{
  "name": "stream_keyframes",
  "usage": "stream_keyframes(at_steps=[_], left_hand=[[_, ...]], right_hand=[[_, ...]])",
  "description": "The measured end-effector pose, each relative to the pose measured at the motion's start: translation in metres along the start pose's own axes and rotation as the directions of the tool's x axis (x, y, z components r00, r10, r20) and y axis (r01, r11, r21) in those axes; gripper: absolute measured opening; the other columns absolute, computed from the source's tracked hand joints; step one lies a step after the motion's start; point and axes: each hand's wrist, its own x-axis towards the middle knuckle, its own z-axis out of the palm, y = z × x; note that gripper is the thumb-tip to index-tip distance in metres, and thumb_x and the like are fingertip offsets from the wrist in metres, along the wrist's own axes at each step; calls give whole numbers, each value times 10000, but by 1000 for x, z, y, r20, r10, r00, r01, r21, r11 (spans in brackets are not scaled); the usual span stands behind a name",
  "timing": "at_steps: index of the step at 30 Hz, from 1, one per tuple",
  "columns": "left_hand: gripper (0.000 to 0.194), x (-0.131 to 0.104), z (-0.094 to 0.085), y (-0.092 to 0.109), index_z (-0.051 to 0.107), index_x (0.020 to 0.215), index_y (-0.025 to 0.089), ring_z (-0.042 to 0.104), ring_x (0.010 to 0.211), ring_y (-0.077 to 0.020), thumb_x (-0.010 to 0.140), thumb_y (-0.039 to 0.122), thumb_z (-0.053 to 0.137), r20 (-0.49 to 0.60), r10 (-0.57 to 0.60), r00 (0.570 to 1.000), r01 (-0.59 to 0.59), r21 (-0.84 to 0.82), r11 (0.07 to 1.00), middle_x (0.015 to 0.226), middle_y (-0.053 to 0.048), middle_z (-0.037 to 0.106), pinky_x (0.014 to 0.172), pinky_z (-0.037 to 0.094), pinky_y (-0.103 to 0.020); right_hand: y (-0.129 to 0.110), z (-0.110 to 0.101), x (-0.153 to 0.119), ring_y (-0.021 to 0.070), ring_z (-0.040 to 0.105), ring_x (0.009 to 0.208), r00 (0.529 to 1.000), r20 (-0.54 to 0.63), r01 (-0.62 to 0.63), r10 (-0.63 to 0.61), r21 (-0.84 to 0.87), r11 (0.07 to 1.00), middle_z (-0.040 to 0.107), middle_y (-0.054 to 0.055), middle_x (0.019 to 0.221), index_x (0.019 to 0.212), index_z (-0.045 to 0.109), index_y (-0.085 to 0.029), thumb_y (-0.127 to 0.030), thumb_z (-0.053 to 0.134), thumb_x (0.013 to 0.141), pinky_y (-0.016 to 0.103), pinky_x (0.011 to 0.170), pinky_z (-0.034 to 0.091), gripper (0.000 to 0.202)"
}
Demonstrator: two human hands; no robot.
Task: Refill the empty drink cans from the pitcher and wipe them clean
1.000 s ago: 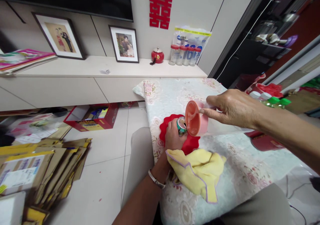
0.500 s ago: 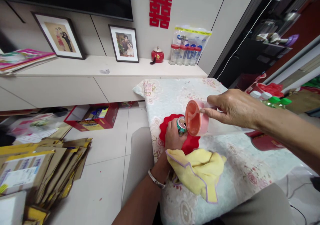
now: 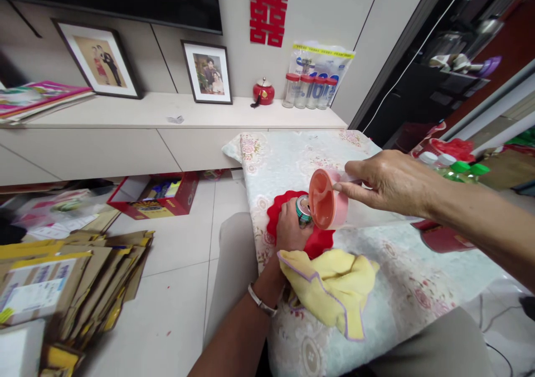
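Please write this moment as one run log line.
left hand: grips can | right hand: tilts pink cup over can | yellow cloth: on table

A pale tiled floor [image 3: 179, 265] meets a long low cabinet [image 3: 125, 137] under a beige wall [image 3: 334, 9].

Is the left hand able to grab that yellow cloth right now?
Probably yes, but not at once. The left hand is wrapped around the can, so it would have to let go first. The yellow cloth lies just beside that wrist on the table, with nothing in between.
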Motion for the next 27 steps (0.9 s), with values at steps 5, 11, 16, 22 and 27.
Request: stream_keyframes(at_steps=[5, 11, 16, 22, 27], left_hand=[[543, -1, -2, 2, 535, 1254, 278, 624, 1231, -290, 783, 188, 791, 17, 8, 1000, -7, -17, 1000, 1255, -89, 652, 1007, 528, -389], [543, -2, -2, 4, 527, 1267, 268, 617, 1233, -295, 791, 206, 782, 23, -8, 1000, 8, 14, 1000, 1266, -103, 632, 996, 530, -388], [551, -2, -3, 4, 519, 1262, 276, 618, 1229, -300, 782, 192, 777, 28, -10, 1000, 9, 16, 1000, 1268, -103, 628, 1001, 533, -413], [531, -2, -4, 4, 527, 1261, 279, 624, 1214, -291, 796, 213, 778, 30, 1, 1000, -2, 20, 1000, 1245, -93, 632, 984, 537, -396], [510, -2, -4, 4, 532, 1266, 261, 623, 1199, -280, 810, 230, 759, 26, 15, 1000, -16, 26, 1000, 1250, -92, 634, 981, 534, -384]], right_hand=[[3, 3, 0, 134, 312, 510, 1000, -6, -5, 5, 27, 1000, 445, -1, 533, 725, 594, -201, -514, 406, 986, 316, 587, 202, 448], [3, 5, -1, 127, 284, 508, 999, -46, -8, 9, 26, 1000, 402, -15, 524, 703, 558, -211, -487, 450, 983, 309, 575, 194, 408], [1, 3, 0, 127, 280, 507, 999, -46, -23, 25, 27, 999, 386, -16, 520, 701, 552, -214, -488, 465, 982, 306, 566, 200, 402], [0, -1, 2, 137, 329, 526, 999, 33, -37, 36, 40, 999, 424, -4, 549, 714, 554, -211, -507, 448, 977, 308, 582, 221, 410], [-3, -4, 3, 141, 327, 527, 998, 33, -55, 54, 30, 998, 427, -1, 551, 730, 584, -210, -505, 447, 973, 310, 583, 218, 407]])
